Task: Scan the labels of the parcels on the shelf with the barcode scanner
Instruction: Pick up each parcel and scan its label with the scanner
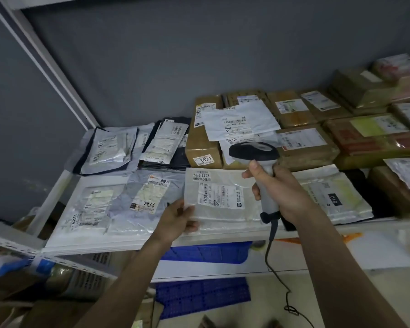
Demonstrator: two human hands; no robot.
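Observation:
A flat white parcel [219, 197] with a printed label lies at the front of the white shelf [57, 192]. My left hand [176, 218] pinches its near left corner, lifting that edge a little. My right hand [277, 188] grips the handle of a grey and black barcode scanner [253, 151]. The scanner's head sits just above the parcel's far edge, and its cable [273, 261] hangs down past the shelf front. Other white mailer bags [149, 192] lie to the left.
Brown cardboard boxes [204, 147] with labels fill the back and right of the shelf. Dark mailer bags [166, 143] lie at the back left. A blue crate [206, 253] sits on the level below. A grey wall stands behind, with a white upright post [45, 65] at the left.

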